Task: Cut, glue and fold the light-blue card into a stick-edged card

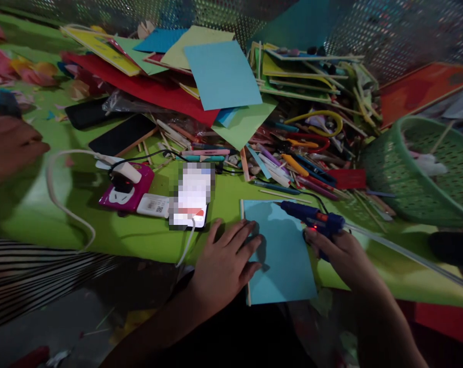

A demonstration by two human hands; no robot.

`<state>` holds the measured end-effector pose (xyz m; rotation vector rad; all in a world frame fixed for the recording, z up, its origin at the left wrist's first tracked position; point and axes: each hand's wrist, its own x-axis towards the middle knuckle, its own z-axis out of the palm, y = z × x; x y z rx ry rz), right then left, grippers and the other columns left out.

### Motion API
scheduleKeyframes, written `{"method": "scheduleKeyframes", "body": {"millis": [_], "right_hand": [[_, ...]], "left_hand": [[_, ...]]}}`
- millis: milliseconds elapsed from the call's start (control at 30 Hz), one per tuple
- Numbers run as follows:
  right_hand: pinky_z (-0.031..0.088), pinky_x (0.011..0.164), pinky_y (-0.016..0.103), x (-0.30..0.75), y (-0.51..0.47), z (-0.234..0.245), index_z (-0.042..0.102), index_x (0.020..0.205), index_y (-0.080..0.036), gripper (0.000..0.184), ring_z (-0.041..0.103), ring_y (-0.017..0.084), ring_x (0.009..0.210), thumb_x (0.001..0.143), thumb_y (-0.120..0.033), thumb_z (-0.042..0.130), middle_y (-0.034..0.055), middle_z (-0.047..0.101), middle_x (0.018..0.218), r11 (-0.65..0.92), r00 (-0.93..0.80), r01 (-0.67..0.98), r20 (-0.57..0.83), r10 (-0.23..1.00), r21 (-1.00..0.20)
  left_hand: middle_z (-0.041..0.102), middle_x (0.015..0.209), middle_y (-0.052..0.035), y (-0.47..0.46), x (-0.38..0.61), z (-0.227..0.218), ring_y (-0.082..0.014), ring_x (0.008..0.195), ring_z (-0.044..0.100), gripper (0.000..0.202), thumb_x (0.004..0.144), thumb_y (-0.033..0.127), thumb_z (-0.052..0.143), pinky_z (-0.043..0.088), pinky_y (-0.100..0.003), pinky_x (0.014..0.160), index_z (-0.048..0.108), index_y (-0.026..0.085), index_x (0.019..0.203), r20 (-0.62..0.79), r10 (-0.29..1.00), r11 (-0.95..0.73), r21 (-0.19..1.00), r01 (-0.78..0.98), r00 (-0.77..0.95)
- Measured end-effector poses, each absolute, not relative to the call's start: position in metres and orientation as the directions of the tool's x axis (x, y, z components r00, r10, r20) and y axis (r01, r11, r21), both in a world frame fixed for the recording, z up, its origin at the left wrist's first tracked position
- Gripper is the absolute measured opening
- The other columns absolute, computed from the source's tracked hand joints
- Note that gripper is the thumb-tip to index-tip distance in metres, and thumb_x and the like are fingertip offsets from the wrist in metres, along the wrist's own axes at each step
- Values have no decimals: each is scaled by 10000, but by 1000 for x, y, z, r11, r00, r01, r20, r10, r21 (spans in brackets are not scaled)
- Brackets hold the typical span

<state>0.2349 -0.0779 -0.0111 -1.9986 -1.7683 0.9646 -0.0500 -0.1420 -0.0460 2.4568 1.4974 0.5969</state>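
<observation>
A blue sheet of paper [283, 260] lies at the table's front edge, with a thin wooden stick [248, 295] along its left side. My left hand [227, 255] rests over that side, fingers spread, their tips on the paper and stick. My right hand [336, 250] is wrapped round the handle of a blue hot glue gun [311, 214], whose small red light is lit. The gun's nozzle points left, above the sheet's top edge. From its back a long translucent glue stick [403, 251] runs off to the right. Another thin stick [280, 196] lies just beyond the paper.
Left of the paper are a lit smartphone [191, 197] and a pink power strip [147, 180] with plugs and cables. Pens, scissors and sticks crowd the back, under piled coloured paper [223, 74]. A green basket [392, 168] stands right. Another person's hand [12, 145] is far left.
</observation>
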Motion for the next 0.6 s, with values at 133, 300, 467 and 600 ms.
{"method": "scheduleKeyframes", "body": {"millis": [133, 300, 467, 600], "right_hand": [[386, 492, 288, 234, -78, -12, 681, 679, -220, 468, 548, 188, 584, 851, -655, 671, 24, 575, 576, -211, -18, 660, -296, 955, -721], [418, 521, 299, 238, -77, -15, 730, 753, -210, 427, 551, 188, 596, 861, -620, 683, 30, 619, 628, -229, -14, 663, -318, 948, -713], [427, 517, 303, 244, -78, -16, 579, 542, -236, 506, 576, 206, 614, 885, -598, 671, 41, 585, 569, -175, -32, 687, -270, 962, -705], [375, 475, 289, 245, -80, -14, 607, 601, -218, 515, 500, 166, 539, 882, -648, 652, 25, 565, 558, -193, 13, 702, -260, 966, -685]], "left_hand": [[515, 1621, 55, -142, -50, -46, -255, 1471, 489, 414, 1082, 500, 463, 332, -539, 1241, 615, 318, 1422, 213, 887, -462, 381, 801, 410], [522, 1615, 49, -142, -51, -43, -255, 1463, 501, 418, 1091, 503, 439, 334, -543, 1246, 600, 322, 1432, 199, 888, -460, 392, 797, 414], [512, 1622, 56, -143, -52, -44, -272, 1479, 478, 425, 1089, 498, 434, 348, -533, 1239, 602, 336, 1444, 201, 885, -465, 350, 813, 419], [523, 1615, 42, -142, -51, -48, -251, 1487, 462, 422, 1068, 505, 492, 322, -507, 1240, 601, 353, 1447, 216, 884, -466, 332, 820, 415]]}}
